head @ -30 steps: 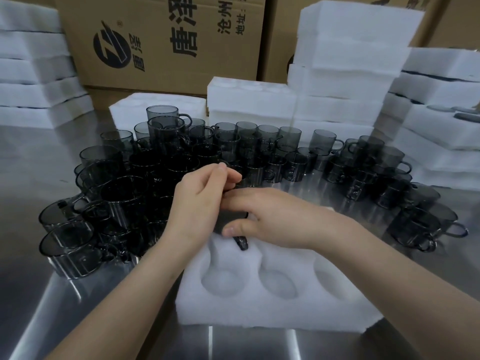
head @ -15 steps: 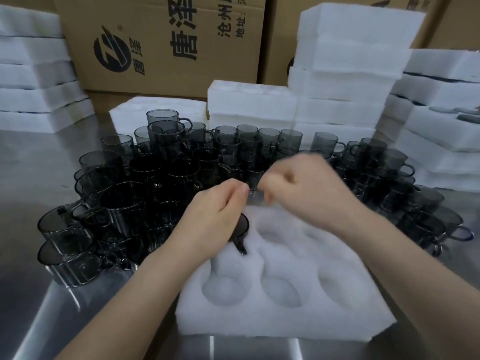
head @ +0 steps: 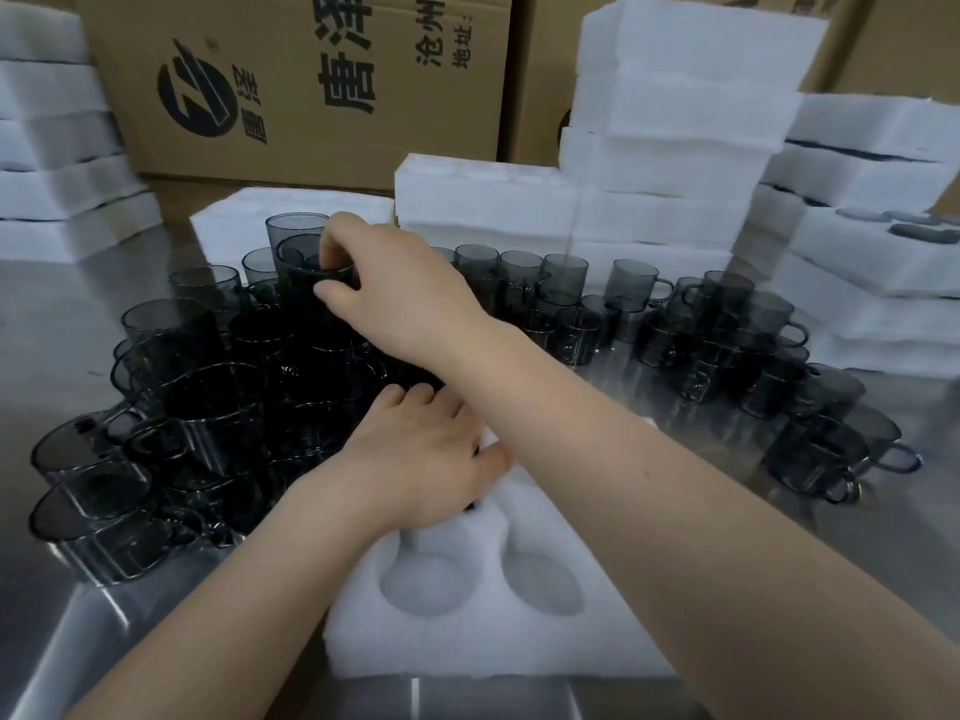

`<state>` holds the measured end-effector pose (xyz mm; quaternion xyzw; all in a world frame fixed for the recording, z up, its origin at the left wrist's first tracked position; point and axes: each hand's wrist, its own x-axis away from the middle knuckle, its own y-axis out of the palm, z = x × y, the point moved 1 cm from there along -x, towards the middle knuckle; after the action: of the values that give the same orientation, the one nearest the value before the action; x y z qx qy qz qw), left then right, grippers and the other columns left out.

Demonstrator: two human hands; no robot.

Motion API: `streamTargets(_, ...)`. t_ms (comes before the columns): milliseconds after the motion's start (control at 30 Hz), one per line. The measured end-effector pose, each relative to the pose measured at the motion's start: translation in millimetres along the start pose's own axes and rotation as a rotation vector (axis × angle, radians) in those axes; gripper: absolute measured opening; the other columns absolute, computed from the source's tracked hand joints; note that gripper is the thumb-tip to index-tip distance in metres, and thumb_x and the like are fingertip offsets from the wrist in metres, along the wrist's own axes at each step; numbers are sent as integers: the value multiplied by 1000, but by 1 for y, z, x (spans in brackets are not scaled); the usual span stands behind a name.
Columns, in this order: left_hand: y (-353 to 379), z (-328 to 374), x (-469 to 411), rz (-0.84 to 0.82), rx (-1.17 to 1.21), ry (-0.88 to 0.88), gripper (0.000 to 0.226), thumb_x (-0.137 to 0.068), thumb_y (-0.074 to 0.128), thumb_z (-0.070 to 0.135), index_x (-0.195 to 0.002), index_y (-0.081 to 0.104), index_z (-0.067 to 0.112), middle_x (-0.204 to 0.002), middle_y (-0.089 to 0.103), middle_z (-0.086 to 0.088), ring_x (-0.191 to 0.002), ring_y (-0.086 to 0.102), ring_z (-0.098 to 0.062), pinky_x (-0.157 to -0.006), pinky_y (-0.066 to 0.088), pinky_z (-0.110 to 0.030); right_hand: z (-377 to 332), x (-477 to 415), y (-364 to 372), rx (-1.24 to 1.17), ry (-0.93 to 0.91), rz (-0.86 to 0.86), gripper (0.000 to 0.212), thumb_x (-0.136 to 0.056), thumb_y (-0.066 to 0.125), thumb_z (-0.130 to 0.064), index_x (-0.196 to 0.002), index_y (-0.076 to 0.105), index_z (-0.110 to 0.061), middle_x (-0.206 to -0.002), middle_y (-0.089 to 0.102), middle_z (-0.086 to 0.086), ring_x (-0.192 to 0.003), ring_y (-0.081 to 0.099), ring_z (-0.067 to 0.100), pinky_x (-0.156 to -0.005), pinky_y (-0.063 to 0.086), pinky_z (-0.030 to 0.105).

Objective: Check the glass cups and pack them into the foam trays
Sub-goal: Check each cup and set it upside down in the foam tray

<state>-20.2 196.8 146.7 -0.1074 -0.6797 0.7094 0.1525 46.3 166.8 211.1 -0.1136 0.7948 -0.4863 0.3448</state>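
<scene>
Smoked-glass cups (head: pixel 571 283), dozens, are massed upright on the table (head: pixel 52 304) behind one foam tray (head: pixel 467 641).
One stacked cup (head: pixel 304 265), mouth up, is rim-pinched by the right hand (head: pixel 400 288); the left hand (head: pixel 415 459)'s grasp is hidden.

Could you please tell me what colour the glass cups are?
The cups are smoky grey, best in head view.

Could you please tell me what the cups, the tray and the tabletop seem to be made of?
Cups: smoky grey glass, see-through with glossy rims. Tray: white foam, matte and fuzzy, with moulded round pockets. Tabletop: probably brushed stainless steel, judging by its grey sheen and streaky reflections.
</scene>
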Motion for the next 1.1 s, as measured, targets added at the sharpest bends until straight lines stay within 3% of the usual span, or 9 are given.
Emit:
streamTargets(200, 1, 1, 3, 253, 202, 31, 22, -78, 22, 49, -72, 30, 29, -76, 38, 10, -90, 49, -23, -72, 26, -33, 2, 12, -5, -111, -14, 55, 18, -92, 62, -22, -89, 44, -18, -86, 60, 2, -82, 53, 26, -74, 49, 41)
streamTargets(300, -5, 2, 12, 641, 350, -27, 24, -84, 40, 40, -63, 39, 29, -68, 46, 9, -77, 58, -31, -58, 32, -33, 13, 26, -19, -318, 80, 132, 18, -93, 60, -16, -87, 43, -15, -69, 51, -1, -66, 47, 20, -70, 45, 37)
streamTargets(433, -18, 7, 22, 1124, 431, -75, 18, -85, 58, 27, -89, 52, 11, -93, 49, -4, -71, 52, -27, -53, 43, -37, 34, 56, -47, -717, 248, 128, 14, -99, 51, -14, -88, 42, -13, -78, 54, 5, -69, 55, 19, -60, 51, 30)
streamTargets(567, -20, 14, 14, 1016, 594, -77, 73, -75, 76, 35, -132, 40, 8, -129, 36, -9, -108, 48, -21, -83, 49, -30, 48, 88, -55, -957, 317, 167, 19, -92, 64, -9, -82, 49, -15, -74, 60, 5, -69, 63, 21, -62, 55, 34)
streamTargets(633, -22, 19, 8, 865, 676, -36, 87, -70, 75, 40, -141, 35, 9, -134, 38, -9, -118, 39, -12, -97, 39, -23, 56, 101, -51, -907, 343, 175, 26, -83, 74, -10, -91, 52, -23, -94, 63, 13, -74, 64, 23, -63, 52, 33)
streamTargets(733, -20, 22, 1, 688, 686, 3, 85, -70, 71, 36, -144, 36, 16, -134, 40, -2, -125, 39, -13, -106, 37, -31, 69, 113, -49, -987, 383, 134, 45, -80, 76, -9, -114, 56, -31, -102, 64, 11, -79, 69, 17, -63, 53, 25)
streamTargets(867, -19, 24, -10, 581, 664, 50, 85, -69, 64, 31, -147, 33, 18, -136, 36, 0, -128, 41, -19, -109, 34, -32, 79, 120, -42, -1066, 402, 162, 51, -66, 81, -25, -112, 62, -18, -95, 62, 10, -74, 69, 20, -66, 56, 32)
streamTargets(1033, -11, 22, -15, 679, 689, 138, 68, -70, 81, 15, -133, 55, 17, -124, 52, 1, -110, 49, -4, -91, 29, 1, 79, 125, -29, -997, 441, 228, 51, -66, 83, -34, -94, 45, -13, -92, 60, 10, -69, 69, 13, -49, 54, 33)
streamTargets(1100, -9, 20, -14, 703, 694, 168, 71, -66, 85, 14, -132, 58, 16, -124, 54, 1, -107, 47, 2, -92, 26, 4, 77, 124, -29, -955, 450, 270, 56, -65, 83, -43, -90, 44, -12, -86, 58, 12, -60, 66, 11, -43, 51, 30)
